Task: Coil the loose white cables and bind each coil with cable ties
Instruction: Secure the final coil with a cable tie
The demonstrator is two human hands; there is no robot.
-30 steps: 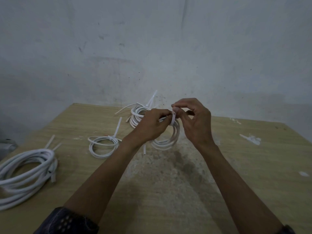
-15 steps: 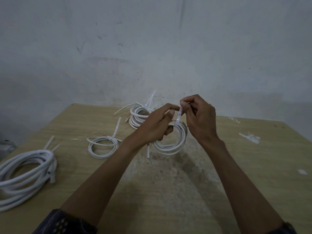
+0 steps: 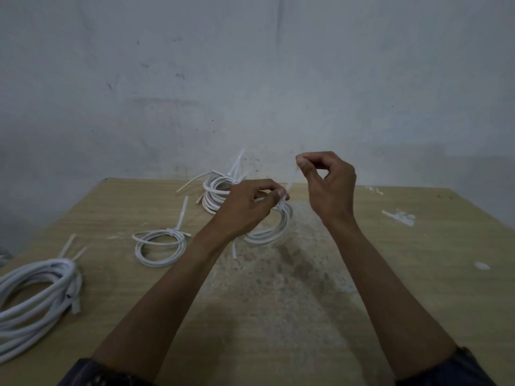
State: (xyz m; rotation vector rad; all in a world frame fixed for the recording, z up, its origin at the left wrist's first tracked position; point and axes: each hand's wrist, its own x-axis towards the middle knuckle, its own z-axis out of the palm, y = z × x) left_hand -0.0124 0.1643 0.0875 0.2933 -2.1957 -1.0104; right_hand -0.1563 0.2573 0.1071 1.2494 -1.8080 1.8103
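Observation:
My left hand (image 3: 245, 210) holds a small white cable coil (image 3: 271, 232) just above the wooden table (image 3: 278, 316), pinching it where a cable tie (image 3: 291, 181) wraps it. My right hand (image 3: 328, 188) is raised up and to the right, thumb and forefinger pinched on the tie's free tail, which runs taut down to the coil. A short cable end hangs below my left hand.
Three tied coils lie on the table: a large coil (image 3: 33, 296) at the left edge, a small coil (image 3: 160, 247) left of centre, a stacked coil (image 3: 216, 195) at the back. Loose cable ties (image 3: 398, 217) lie at the right. A grey wall stands behind.
My right hand has lifted up and to the right, drawing the tie's tail out through its head. My left hand keeps its hold on the coil.

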